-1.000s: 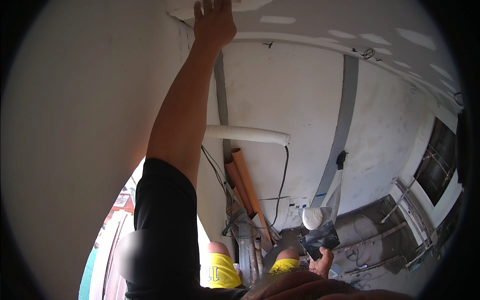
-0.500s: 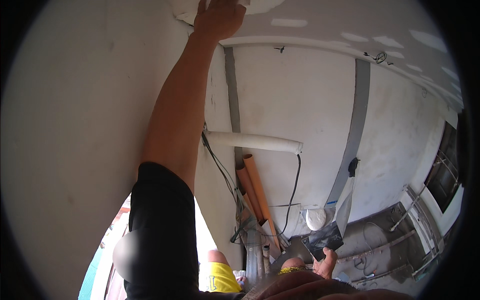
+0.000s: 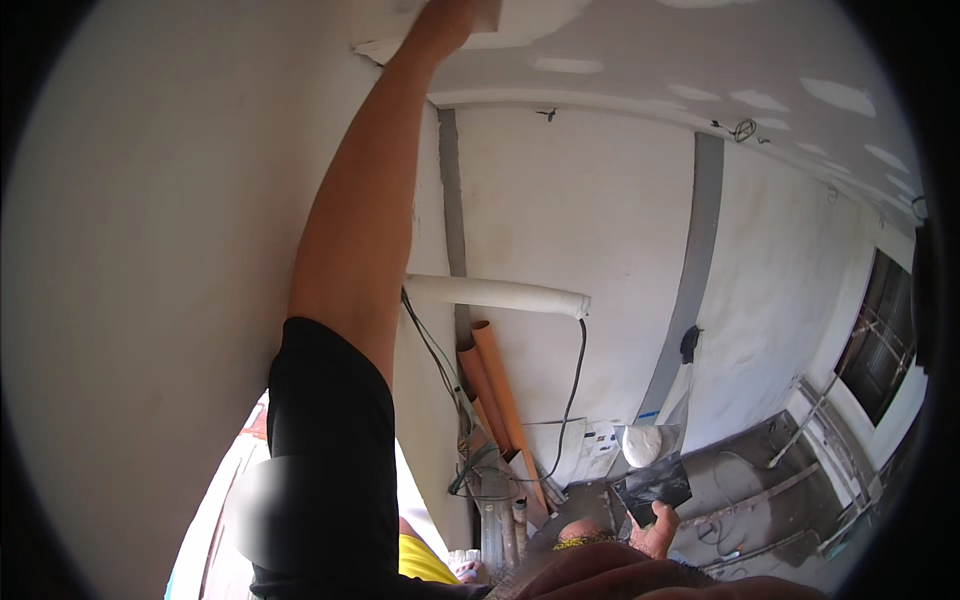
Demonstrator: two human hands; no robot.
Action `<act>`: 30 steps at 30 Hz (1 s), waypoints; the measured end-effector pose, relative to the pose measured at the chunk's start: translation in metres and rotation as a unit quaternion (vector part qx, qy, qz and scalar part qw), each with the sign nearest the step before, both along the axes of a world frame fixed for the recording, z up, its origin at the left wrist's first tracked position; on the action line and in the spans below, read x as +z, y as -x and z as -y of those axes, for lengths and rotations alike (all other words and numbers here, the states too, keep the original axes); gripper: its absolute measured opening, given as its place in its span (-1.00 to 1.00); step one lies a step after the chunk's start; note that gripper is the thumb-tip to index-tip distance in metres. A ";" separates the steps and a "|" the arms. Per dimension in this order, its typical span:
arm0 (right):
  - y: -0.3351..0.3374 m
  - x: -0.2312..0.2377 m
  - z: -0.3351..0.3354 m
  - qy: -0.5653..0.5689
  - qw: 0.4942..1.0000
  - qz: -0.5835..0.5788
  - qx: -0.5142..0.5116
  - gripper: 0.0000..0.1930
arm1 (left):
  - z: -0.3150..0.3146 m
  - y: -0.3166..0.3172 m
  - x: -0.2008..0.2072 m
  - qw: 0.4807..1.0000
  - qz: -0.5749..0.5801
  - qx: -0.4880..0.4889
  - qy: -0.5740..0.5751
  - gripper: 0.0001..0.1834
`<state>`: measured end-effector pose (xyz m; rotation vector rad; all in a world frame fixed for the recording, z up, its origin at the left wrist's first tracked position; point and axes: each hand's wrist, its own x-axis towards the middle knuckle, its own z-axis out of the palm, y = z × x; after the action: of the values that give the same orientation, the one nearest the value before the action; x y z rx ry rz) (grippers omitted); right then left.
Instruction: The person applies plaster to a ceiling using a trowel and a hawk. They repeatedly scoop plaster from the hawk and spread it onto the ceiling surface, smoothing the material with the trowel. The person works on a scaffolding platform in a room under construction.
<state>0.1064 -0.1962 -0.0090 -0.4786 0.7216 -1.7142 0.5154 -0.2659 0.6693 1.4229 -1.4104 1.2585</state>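
Note:
My left arm, in a black sleeve, reaches up along the wall to the ceiling corner. My left hand is cut off by the upper edge, its fingers mostly hidden. It grips a flat pale blade, held close to a patch of white plaster on the ceiling. Low on the right, my right hand is closed on a dark rectangular plate, thumb on top. A rounded white lump, like plaster, shows at the plate's far edge.
A wrapped white pipe juts from the wall, a black cable hanging from its end. Orange pipes lean below it. Metal lengths and wires lie on the floor near a window. Yellow cloth shows below.
My left hand has moved farther up, mostly past the upper edge. The room has shifted slightly left and down in view. My right hand still holds the plate in nearly the same place.

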 end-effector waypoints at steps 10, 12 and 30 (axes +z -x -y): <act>-0.001 0.021 -0.009 0.041 0.998 -0.011 0.051 -0.72 | -0.009 0.045 -0.001 0.963 -0.083 -0.253 -0.043 -0.22; -0.001 0.002 -0.002 0.105 0.980 -0.168 0.006 -0.69 | -0.019 0.049 0.010 0.951 -0.093 -0.293 -0.042 -0.21; -0.010 0.025 -0.015 0.064 0.996 -0.030 0.047 -0.61 | -0.017 0.044 -0.012 0.811 -0.230 -0.526 -0.115 -0.05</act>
<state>0.1169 -0.1811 0.0159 -0.6454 0.6250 -1.6696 0.4714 -0.2493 0.6570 0.7282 -1.6270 0.0212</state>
